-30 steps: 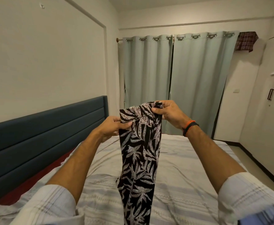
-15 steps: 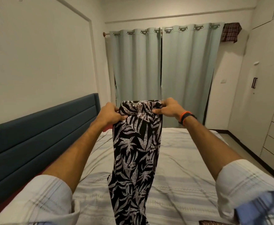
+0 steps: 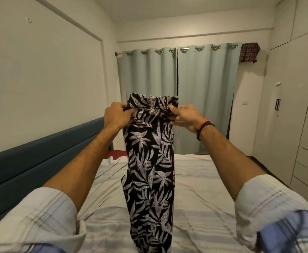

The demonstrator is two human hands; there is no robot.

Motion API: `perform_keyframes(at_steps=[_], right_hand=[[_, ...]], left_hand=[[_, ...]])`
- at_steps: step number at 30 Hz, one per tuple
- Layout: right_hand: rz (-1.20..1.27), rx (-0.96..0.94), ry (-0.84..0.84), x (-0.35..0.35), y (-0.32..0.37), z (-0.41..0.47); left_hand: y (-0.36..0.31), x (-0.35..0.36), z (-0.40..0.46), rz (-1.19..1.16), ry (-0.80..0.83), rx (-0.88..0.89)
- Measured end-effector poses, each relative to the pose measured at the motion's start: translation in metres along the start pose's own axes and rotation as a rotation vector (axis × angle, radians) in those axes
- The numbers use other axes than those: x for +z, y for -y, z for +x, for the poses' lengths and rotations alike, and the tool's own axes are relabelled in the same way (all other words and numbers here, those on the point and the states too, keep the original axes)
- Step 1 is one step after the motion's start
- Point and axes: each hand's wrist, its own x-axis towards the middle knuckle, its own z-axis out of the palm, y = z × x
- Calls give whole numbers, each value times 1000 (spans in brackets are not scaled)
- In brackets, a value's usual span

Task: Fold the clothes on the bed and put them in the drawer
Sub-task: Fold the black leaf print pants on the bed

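Holding black leaf-print trousers [image 3: 149, 161] up above the bed [image 3: 204, 179] by the gathered waistband, left hand [image 3: 115, 116] and right hand [image 3: 183, 116] each pinching a corner in curled fingers, legs doubled and hanging straight, apparently aligning before lowering onto the bed for cross-folds.

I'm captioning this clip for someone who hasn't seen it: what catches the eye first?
The black leaf-print trousers, held up mid-frame by the left hand and right hand at the waistband, hanging toward the striped bed. Behind, pale green curtains cover the far wall.
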Motion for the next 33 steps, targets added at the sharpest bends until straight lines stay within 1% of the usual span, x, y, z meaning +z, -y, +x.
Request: perform_keyframes(at_steps=[2, 4, 8, 11, 14, 17, 19, 21, 24, 26, 29, 31, 33], right_hand=[[-55, 28, 11, -5, -2, -7], [-90, 12, 5, -15, 9, -15], [-40, -106, -59, -33, 41, -27], [-107, -36, -37, -43, 35, -41], [-166, 36, -32, -57, 18, -51], [-79, 3, -60, -67, 16, -59], [16, 19, -32, -70, 17, -69], [55, 55, -1, -71, 15, -77], [68, 29, -40, -73, 15, -84], [94, 3, -53, -74, 18, -87], [51, 48, -5, -76, 16, -93], [16, 76, -3, -77, 12, -95], [26, 45, -57, -77, 10, -94]], left_hand=[[-1, 2, -9, 37, 30, -44], [-8, 2, -15, 3, 40, -74], [-46, -7, -16, -47, -39, -21], [-60, -3, -31, 10, -57, -4], [-59, 10, -55, 79, 0, -54], [-63, 15, -67, 41, -5, -85], [-69, 14, -73, 15, -20, -82], [-70, 13, -81, 19, -13, -96], [-72, 13, -94, 12, 9, -125], [-77, 11, -98, -9, -16, -120], [-79, 9, -101, 0, -57, -122], [-75, 10, -106, 14, -24, -148], [-74, 13, -108, 1, -3, -162]])
